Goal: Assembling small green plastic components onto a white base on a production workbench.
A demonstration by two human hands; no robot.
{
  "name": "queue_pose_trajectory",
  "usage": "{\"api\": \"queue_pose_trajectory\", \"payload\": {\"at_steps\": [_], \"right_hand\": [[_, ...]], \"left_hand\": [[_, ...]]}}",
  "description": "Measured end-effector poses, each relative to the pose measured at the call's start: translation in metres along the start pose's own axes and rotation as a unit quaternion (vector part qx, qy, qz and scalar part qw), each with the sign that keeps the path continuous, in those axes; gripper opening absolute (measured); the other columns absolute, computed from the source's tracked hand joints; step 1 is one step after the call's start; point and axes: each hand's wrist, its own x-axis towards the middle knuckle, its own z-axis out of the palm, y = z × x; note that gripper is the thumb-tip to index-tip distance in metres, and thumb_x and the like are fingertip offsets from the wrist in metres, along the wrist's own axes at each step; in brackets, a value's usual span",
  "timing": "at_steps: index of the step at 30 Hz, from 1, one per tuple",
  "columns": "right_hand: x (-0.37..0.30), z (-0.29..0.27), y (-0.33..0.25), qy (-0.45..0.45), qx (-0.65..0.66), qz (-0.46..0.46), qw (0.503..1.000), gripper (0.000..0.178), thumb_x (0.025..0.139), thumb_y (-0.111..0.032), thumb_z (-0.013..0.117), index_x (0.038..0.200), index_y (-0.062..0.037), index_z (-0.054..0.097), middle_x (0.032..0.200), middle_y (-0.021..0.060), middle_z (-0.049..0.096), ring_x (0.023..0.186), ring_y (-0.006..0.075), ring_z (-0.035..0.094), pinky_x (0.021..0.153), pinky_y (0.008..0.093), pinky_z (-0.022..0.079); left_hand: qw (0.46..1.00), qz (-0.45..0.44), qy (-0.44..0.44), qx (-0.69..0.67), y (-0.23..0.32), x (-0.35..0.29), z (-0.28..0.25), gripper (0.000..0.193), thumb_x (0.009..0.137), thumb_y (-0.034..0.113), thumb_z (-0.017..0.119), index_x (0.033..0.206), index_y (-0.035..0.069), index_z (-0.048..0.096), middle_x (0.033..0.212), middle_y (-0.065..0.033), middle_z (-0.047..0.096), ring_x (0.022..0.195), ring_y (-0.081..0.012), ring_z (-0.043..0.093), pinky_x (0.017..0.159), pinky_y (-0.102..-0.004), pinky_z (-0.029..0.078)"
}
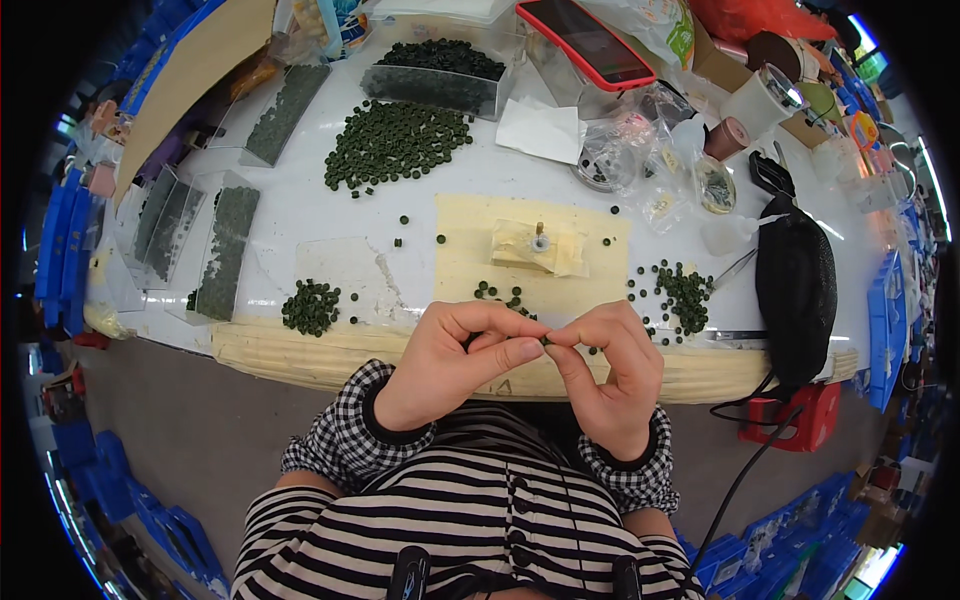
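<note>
My left hand (450, 362) and my right hand (612, 372) meet over the table's front edge, fingertips pinched together. Between them is a tiny dark green round piece (545, 341), mostly hidden by the fingers. Just beyond lies a yellow sheet (465, 225) with a few loose green pieces (514, 300) on it. On that sheet sits a small tape-wrapped block (520, 257) with a short metal post (540, 240) standing up from it. One small heap of green pieces (311, 308) lies to the left of my hands, another heap (686, 300) to the right.
A big pile of green pieces (390, 145) spreads before a clear bin (430, 92) of them. More clear trays (228, 250) stand at left. A red-cased phone (590, 45), white paper (540, 130), tweezers (735, 268) and a black mesh-covered object (795, 290) lie at back and right.
</note>
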Motion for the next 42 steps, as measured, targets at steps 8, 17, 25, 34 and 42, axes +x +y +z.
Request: {"api": "queue_pose_trajectory", "payload": {"at_steps": [8,17,25,34,42], "right_hand": [[0.001,0.007,0.0,0.017,0.033,0.012,0.999,0.017,0.071,0.008,0.072,0.086,-0.0005,0.067,0.081,0.0083,0.063,0.072,0.0197,0.06,0.063,0.027,0.048],[-0.008,0.016,0.003,0.019,0.246,0.184,0.952,0.01,0.082,0.003,0.067,0.092,0.0025,0.064,0.089,0.0071,0.062,0.083,0.013,0.059,0.076,0.0253,0.048],[-0.011,0.021,0.004,0.013,0.248,0.202,0.947,0.011,0.083,0.003,0.066,0.094,0.0027,0.063,0.092,0.0071,0.06,0.084,0.0122,0.059,0.078,0.0249,0.049],[-0.011,0.021,0.001,0.002,0.301,0.243,0.922,0.011,0.086,0.002,0.064,0.097,0.0036,0.063,0.093,0.0051,0.061,0.086,0.0106,0.06,0.08,0.0243,0.049],[-0.016,0.029,-0.002,0.052,0.227,0.213,0.949,0.011,0.084,0.003,0.065,0.095,0.0037,0.065,0.09,0.0066,0.062,0.079,0.0107,0.058,0.073,0.023,0.048]], "left_hand": [[0.993,-0.029,0.02,-0.116,-0.002,-0.004,-0.002,0.016,0.089,0.007,0.066,0.102,0.0,0.068,0.078,0.0028,0.063,0.071,-0.0003,0.048,0.065,-0.016,0.041],[0.994,0.002,0.053,-0.1,-0.003,-0.004,0.0,0.016,0.088,0.007,0.066,0.103,0.0,0.069,0.084,0.0013,0.065,0.071,-0.0011,0.048,0.065,-0.0156,0.041],[0.994,0.069,0.083,0.006,0.0,-0.006,0.001,0.016,0.084,0.001,0.067,0.1,0.001,0.07,0.065,0.0065,0.044,0.062,-0.0045,0.039,0.063,-0.019,0.039],[0.922,0.253,0.13,0.261,0.001,-0.007,-0.001,0.026,0.076,-0.005,0.071,0.1,0.004,0.072,0.059,0.0021,0.042,0.053,-0.0063,0.037,0.048,-0.0212,0.031],[0.88,0.299,0.166,0.329,0.0,-0.007,0.005,0.024,0.076,-0.007,0.07,0.099,0.002,0.071,0.061,-0.0018,0.049,0.05,-0.0078,0.042,0.046,-0.0216,0.032]]}}
